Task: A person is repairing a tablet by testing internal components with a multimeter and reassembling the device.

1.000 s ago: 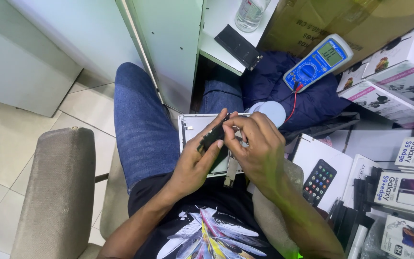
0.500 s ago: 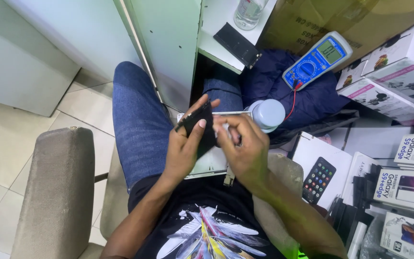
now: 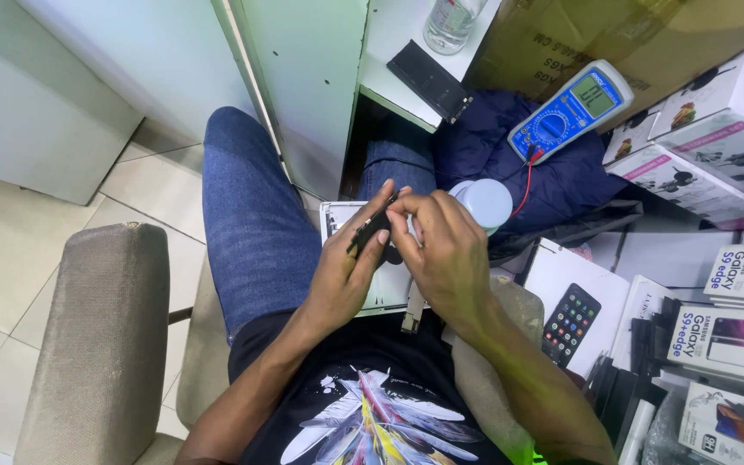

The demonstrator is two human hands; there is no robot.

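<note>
Hands around small black part

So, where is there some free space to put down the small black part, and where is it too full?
Free patches: the white shelf between the flat black slab and the bottle; also the tiled floor left of the chair arm. The right side is crowded with stacked phone boxes, and the multimeter covers the dark cloth.
</note>
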